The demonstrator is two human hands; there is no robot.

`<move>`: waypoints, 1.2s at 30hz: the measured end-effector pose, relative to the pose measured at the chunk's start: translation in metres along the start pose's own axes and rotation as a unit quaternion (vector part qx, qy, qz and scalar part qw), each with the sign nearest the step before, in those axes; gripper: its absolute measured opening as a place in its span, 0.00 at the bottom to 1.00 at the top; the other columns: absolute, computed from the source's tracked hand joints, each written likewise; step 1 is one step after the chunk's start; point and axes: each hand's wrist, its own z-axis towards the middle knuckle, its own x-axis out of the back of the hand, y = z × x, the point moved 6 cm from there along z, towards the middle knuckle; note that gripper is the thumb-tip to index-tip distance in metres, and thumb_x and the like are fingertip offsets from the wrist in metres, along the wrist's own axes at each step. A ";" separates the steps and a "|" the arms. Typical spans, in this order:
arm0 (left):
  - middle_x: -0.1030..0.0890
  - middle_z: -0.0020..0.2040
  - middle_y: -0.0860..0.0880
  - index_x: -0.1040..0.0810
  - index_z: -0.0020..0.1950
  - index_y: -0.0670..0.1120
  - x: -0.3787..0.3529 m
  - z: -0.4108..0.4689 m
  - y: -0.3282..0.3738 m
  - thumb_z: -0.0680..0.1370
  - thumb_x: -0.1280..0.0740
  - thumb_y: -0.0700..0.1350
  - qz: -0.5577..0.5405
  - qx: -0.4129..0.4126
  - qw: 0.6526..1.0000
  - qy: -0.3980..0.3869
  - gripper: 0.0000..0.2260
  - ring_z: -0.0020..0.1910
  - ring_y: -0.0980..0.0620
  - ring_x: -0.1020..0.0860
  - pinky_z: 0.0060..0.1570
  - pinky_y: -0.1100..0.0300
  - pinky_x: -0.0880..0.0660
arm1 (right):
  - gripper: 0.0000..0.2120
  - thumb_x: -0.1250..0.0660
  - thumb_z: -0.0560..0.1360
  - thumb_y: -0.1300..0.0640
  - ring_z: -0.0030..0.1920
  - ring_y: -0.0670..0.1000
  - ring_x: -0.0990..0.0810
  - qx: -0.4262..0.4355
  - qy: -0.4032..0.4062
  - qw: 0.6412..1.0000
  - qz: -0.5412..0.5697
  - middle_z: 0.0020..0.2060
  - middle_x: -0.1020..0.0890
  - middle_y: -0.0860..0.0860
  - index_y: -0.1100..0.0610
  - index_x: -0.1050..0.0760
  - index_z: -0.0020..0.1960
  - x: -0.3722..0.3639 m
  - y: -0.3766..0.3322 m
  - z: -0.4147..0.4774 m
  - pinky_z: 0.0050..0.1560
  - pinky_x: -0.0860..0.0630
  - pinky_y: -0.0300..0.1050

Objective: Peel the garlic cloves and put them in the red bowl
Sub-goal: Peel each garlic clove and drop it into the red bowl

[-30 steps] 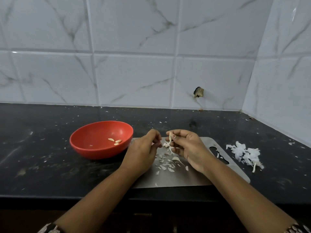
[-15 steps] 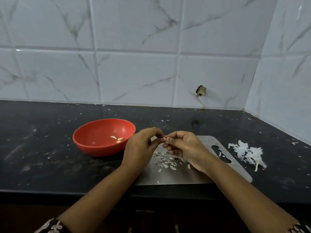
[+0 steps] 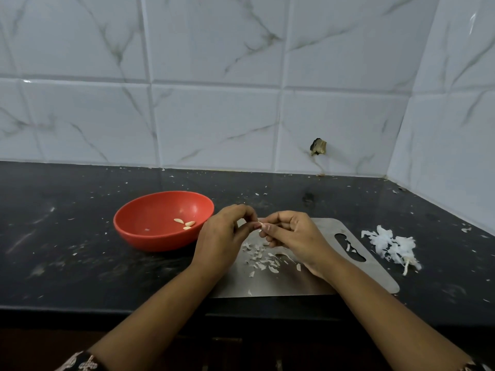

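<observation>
A red bowl (image 3: pixel 150 223) sits on the black counter at centre left, with three peeled garlic cloves (image 3: pixel 186 224) lying in it. Just right of the bowl, my left hand (image 3: pixel 222 236) and my right hand (image 3: pixel 292 236) meet fingertip to fingertip above the steel cutting board (image 3: pixel 308 279). Between them they pinch a small garlic clove (image 3: pixel 259 224), mostly hidden by the fingers. Several bits of white peel (image 3: pixel 261 259) lie scattered on the board under my hands.
A heap of white garlic skins (image 3: pixel 392 245) lies on the counter right of the board. The black counter (image 3: pixel 67 250) is flecked with skin scraps. Tiled walls close the back and the right corner. The counter's front edge runs below my forearms.
My hands have drawn closer together and a little higher over the board; the strip of peel seen sticking up between them a second ago is gone from view.
</observation>
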 end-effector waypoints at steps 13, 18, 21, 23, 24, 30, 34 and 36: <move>0.25 0.37 0.59 0.26 0.43 0.54 -0.009 0.000 -0.003 0.77 0.32 0.45 0.005 0.011 0.999 -0.044 0.06 0.32 0.59 0.28 0.32 0.68 0.36 | 0.06 0.34 0.77 0.66 0.35 0.47 0.19 0.030 0.015 0.999 -0.008 0.34 0.17 0.53 0.65 0.19 0.48 0.001 0.002 0.002 0.38 0.23 0.37; 0.26 0.37 0.59 0.28 0.44 0.54 -0.011 0.000 -0.001 0.78 0.33 0.44 0.036 0.007 0.998 -0.048 0.07 0.34 0.64 0.28 0.33 0.70 0.38 | 0.06 0.34 0.77 0.65 0.34 0.46 0.19 0.025 0.026 0.999 0.000 0.33 0.16 0.52 0.62 0.19 0.45 0.000 0.002 0.002 0.37 0.23 0.37; 0.28 0.37 0.60 0.29 0.45 0.54 -0.012 0.000 0.001 0.79 0.35 0.43 0.061 -0.001 0.997 -0.047 0.06 0.38 0.66 0.28 0.34 0.70 0.37 | 0.06 0.34 0.77 0.65 0.33 0.46 0.20 0.015 0.045 0.999 0.021 0.33 0.16 0.54 0.61 0.19 0.44 0.000 0.002 0.004 0.36 0.23 0.36; 0.29 0.37 0.61 0.29 0.45 0.53 -0.013 0.000 0.005 0.79 0.35 0.43 0.064 -0.018 0.997 -0.049 0.06 0.39 0.66 0.28 0.35 0.70 0.37 | 0.06 0.34 0.78 0.65 0.32 0.46 0.21 0.005 0.069 0.997 0.039 0.34 0.16 0.54 0.62 0.19 0.45 0.004 0.002 0.005 0.35 0.23 0.36; 0.29 0.37 0.61 0.28 0.45 0.52 -0.014 -0.001 0.006 0.78 0.34 0.43 0.060 -0.028 0.996 -0.052 0.05 0.39 0.66 0.29 0.35 0.70 0.37 | 0.06 0.35 0.78 0.65 0.33 0.46 0.21 0.001 0.084 0.995 0.059 0.34 0.16 0.55 0.62 0.19 0.46 0.008 0.002 0.005 0.35 0.23 0.35; 0.21 0.42 0.58 0.22 0.46 0.50 -0.014 -0.002 0.001 0.76 0.30 0.45 0.060 -0.022 0.997 -0.048 0.02 0.33 0.63 0.26 0.37 0.63 0.29 | 0.06 0.33 0.77 0.59 0.33 0.42 0.22 -0.033 0.089 0.993 0.072 0.37 0.16 0.51 0.59 0.18 0.49 0.012 0.004 0.002 0.33 0.24 0.37; 0.16 0.43 0.56 0.17 0.49 0.48 -0.008 -0.001 -0.001 0.76 0.30 0.40 0.039 -0.026 0.999 -0.015 0.05 0.36 0.61 0.21 0.40 0.60 0.22 | 0.05 0.32 0.77 0.59 0.31 0.41 0.23 -0.042 0.081 0.995 0.049 0.36 0.17 0.50 0.57 0.18 0.46 0.011 0.004 0.002 0.33 0.25 0.37; 0.17 0.39 0.57 0.18 0.49 0.49 -0.005 -0.001 0.000 0.76 0.30 0.42 0.025 -0.030 0.999 0.000 0.04 0.32 0.58 0.22 0.35 0.56 0.23 | 0.05 0.32 0.77 0.59 0.31 0.41 0.24 -0.040 0.068 0.996 0.052 0.36 0.17 0.50 0.58 0.18 0.46 0.009 0.003 0.002 0.32 0.26 0.37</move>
